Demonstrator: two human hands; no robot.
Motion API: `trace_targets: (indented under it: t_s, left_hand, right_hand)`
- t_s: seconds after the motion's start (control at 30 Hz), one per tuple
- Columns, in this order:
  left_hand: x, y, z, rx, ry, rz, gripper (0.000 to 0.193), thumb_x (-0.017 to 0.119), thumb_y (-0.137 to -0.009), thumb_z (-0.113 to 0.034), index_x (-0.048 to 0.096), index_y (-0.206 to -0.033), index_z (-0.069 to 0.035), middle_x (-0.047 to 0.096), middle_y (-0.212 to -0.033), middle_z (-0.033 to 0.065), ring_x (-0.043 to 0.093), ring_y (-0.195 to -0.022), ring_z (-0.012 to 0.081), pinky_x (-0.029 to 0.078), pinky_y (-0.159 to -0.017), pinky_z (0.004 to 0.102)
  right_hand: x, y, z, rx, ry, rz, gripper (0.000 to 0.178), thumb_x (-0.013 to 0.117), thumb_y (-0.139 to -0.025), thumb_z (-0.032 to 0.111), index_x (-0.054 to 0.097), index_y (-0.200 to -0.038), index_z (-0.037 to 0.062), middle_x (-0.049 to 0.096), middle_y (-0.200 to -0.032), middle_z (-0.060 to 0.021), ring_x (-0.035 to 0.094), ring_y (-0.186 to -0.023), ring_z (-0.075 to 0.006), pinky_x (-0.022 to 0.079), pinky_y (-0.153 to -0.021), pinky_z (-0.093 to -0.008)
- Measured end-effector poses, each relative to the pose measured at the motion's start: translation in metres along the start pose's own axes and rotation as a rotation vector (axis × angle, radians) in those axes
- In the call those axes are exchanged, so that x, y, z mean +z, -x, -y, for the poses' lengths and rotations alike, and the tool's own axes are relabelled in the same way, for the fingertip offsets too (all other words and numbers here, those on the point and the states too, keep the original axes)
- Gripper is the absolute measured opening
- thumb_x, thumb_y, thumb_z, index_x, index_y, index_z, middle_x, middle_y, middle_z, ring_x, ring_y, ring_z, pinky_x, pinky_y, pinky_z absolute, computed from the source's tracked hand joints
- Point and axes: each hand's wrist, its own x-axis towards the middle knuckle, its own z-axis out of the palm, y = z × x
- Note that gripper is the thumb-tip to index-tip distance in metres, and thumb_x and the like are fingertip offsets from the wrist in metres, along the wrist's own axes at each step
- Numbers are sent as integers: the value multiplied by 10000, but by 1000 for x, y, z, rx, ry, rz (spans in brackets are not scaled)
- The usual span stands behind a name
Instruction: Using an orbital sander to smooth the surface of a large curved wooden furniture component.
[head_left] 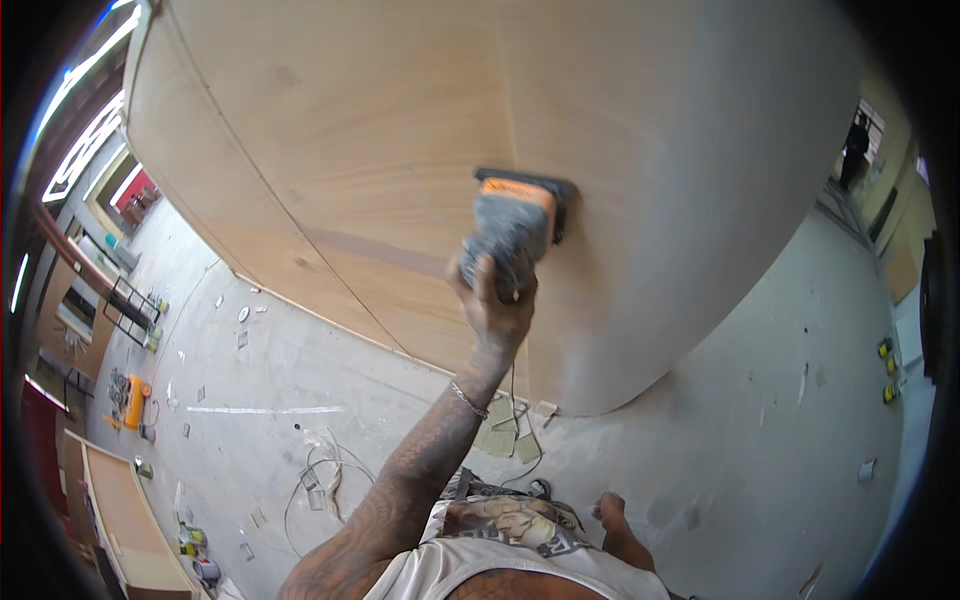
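Observation:
My left hand [497,300] is wrapped round the rear of a dusty electric sander [512,215] with an orange band and a dark base. The sander's base lies against a large wooden panel wall [400,120], beside the place where the wood meets a smooth pale curved section [690,200]. From the sander a dark cord runs down past my wrist. My right hand [609,508] hangs low by my right side, away from the wall, its fingers curled with nothing seen in them.
Greenish sanding sheets [497,440] lie on the floor at the wall's foot, near my feet and the cord. A looped cable [318,470] lies to the left. Farther left stand an orange air compressor [135,402] and a wooden board [130,510]. Several cans [888,365] line the right.

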Motion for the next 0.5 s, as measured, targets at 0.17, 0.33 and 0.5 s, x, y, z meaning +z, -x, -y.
trace_targets:
  t_s: [0.17,0.33,0.5]
  left_hand:
    - [1,24,-3,32,58,-15,996,842,-663,-38,310,-1481,-233,436,-1287,281,554,-1091,456,540,-785,501]
    - [-13,-43,-21,87,39,0,951,830,-687,-42,320,-1479,-173,455,-1256,286,551,-1079,461,531,-792,510]
    - [1,-140,-55,34,125,-52,836,825,-719,-104,411,-1444,-157,493,-1213,262,607,-1001,454,569,-735,479]
  right_hand:
    - [2,11,-1,43,-52,20,147,478,-932,159,575,-906,52,551,-745,-95,507,-532,-201,465,-453,-338]
    - [-5,-4,-20,71,-122,44,166,476,-932,162,572,-1002,46,585,-815,-118,537,-600,-218,471,-476,-359]
    - [-52,-58,-59,97,-198,-28,201,480,-934,167,568,-1082,63,608,-866,-134,548,-619,-232,488,-510,-380]
